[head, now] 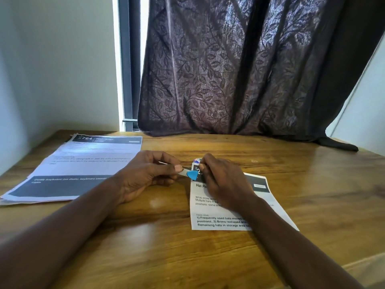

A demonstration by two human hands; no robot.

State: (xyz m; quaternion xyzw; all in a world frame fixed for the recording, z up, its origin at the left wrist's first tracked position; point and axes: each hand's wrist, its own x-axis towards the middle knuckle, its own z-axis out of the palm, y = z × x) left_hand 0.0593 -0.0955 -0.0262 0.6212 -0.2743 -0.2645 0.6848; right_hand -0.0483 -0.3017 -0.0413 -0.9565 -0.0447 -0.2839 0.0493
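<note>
My left hand (145, 174) rests on the wooden table (312, 195) and pinches a thin white and metal tool (183, 173) between thumb and fingers. A small blue triangular piece (192, 175) sits at the tool's tip, between the two hands. My right hand (223, 182) lies with curled fingers on the top left corner of a printed sheet (210, 222) and holds a small white, red and blue object (196, 161), mostly hidden by the fingers. Whether the blue piece touches the sheet, I cannot tell.
A stack of printed papers (83, 163) lies on the left of the table. A dark patterned curtain (239, 69) hangs behind the far edge, its hem on the tabletop. White walls stand at the left and right. The table's near edge shows at the lower right.
</note>
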